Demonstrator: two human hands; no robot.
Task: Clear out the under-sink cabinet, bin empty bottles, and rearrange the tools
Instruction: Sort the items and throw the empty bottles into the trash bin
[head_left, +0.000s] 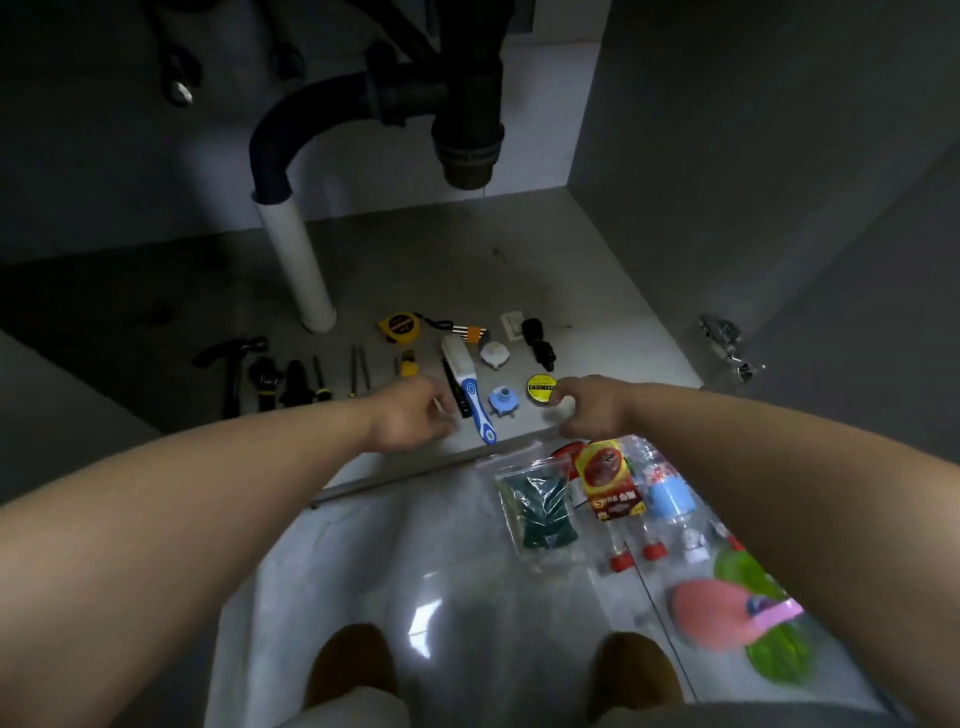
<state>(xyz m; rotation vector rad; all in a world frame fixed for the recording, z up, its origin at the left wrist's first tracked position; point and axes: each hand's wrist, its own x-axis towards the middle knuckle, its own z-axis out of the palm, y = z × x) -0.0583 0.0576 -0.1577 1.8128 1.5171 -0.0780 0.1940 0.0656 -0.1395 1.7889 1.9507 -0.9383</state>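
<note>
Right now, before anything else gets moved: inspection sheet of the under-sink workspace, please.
Surface: cabinet floor, grey, stained.
Job's things: hammer, screwdrivers, tape measure, brush and tape roll laid out on it; clear bottles lying on the floor tiles outside.
Clutter: zip bag and red-yellow box beside the bottles.
Grippers: left hand curled beside the brush, hold unclear; right hand at the tape roll's edge, grip unclear.
Cables: nothing seen.
Surroundings: black drain trap, white pipe, door hinge at right.
</note>
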